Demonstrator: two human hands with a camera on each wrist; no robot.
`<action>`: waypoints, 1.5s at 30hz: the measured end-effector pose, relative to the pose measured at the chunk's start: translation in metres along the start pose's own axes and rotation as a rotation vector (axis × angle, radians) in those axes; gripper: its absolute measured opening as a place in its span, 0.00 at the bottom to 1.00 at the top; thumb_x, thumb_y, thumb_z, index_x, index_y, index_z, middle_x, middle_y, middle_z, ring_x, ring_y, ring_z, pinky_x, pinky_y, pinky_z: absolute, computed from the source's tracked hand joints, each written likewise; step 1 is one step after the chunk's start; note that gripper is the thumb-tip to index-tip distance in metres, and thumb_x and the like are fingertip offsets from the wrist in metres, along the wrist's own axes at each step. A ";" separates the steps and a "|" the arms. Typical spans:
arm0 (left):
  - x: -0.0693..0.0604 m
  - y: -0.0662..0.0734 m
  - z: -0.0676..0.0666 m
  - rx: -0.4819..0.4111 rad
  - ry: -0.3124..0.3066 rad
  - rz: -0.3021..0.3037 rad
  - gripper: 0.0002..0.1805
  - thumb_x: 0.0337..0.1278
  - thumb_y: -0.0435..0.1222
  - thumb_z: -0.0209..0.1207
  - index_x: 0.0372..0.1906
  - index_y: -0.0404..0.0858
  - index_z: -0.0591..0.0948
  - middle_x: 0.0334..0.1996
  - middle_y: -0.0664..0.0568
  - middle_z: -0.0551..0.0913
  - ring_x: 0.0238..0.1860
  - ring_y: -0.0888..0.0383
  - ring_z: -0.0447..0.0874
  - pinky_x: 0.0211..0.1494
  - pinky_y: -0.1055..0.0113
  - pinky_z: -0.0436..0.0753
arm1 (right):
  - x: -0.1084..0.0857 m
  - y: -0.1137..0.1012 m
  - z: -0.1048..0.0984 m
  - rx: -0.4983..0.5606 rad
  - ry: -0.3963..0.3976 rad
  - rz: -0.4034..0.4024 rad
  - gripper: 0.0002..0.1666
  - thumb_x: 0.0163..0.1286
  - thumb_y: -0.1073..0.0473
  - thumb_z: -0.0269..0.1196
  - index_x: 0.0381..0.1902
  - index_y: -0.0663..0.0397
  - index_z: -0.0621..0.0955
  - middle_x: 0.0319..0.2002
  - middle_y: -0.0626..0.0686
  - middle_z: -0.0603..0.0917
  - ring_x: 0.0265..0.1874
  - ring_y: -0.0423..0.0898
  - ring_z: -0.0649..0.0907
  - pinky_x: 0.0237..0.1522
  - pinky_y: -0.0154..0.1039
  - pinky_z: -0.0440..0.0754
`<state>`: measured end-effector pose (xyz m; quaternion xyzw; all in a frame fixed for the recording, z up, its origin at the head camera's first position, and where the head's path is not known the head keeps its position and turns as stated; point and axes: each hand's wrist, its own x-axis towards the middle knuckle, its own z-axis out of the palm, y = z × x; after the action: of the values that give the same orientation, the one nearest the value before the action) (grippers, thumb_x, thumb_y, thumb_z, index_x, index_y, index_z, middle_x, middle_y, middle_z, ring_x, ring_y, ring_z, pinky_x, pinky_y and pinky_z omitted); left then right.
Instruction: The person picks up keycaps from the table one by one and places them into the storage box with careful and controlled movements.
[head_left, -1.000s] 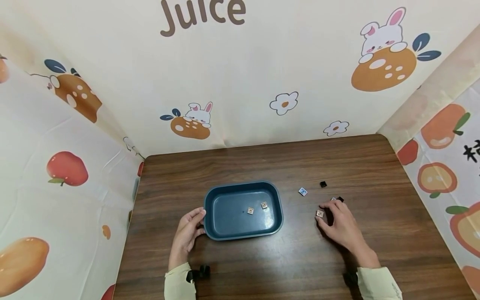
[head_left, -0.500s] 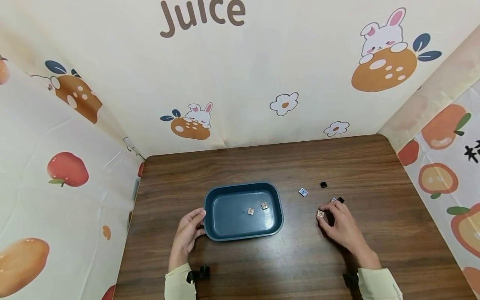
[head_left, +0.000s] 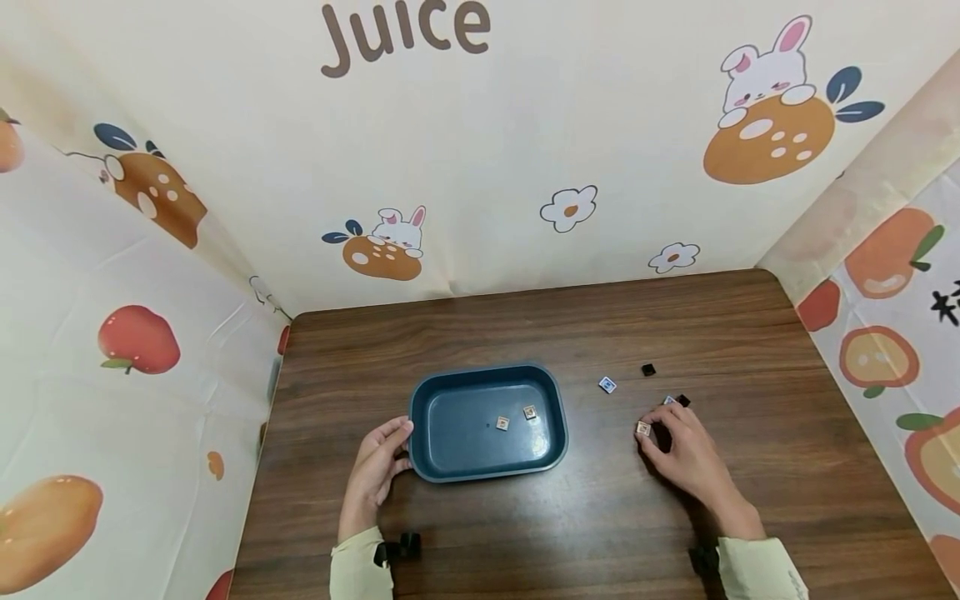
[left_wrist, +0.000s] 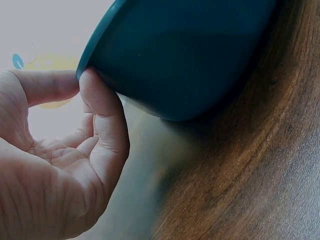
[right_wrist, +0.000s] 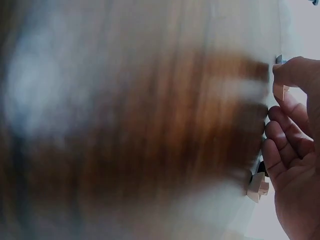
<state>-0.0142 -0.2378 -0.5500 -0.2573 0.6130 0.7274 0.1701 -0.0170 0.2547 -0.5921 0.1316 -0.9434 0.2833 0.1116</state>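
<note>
A dark teal tray (head_left: 487, 477) lies on the wooden table with two small square pieces inside, one (head_left: 502, 423) near the middle and one (head_left: 530, 412) to its right. My left hand (head_left: 375, 473) pinches the tray's left rim; the left wrist view shows thumb and finger on the rim of the tray (left_wrist: 185, 55). Right of the tray, my right hand (head_left: 693, 462) pinches a small square piece (head_left: 642, 428) between thumb and index finger, low over the table. In the right wrist view that piece (right_wrist: 279, 91) shows between the fingertips of my right hand (right_wrist: 295, 145).
A blue-and-white piece (head_left: 607, 385) and a black piece (head_left: 648, 369) lie between tray and right hand's far side. Another blue-and-white piece (head_left: 670, 401) and a black one (head_left: 683, 401) are just beyond my right fingers. Printed cloth walls stand behind and beside the table (head_left: 525, 542).
</note>
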 end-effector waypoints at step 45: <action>0.001 0.004 -0.002 0.008 -0.001 -0.007 0.18 0.75 0.35 0.59 0.60 0.28 0.76 0.28 0.57 0.79 0.31 0.64 0.78 0.28 0.72 0.82 | 0.054 -0.053 -0.007 0.123 0.026 -0.116 0.12 0.58 0.66 0.77 0.37 0.52 0.84 0.40 0.47 0.85 0.44 0.45 0.82 0.49 0.36 0.76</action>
<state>-0.0166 -0.2401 -0.5474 -0.2584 0.6150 0.7244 0.1740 -0.0506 0.2062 -0.5442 0.1891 -0.9134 0.3356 0.1316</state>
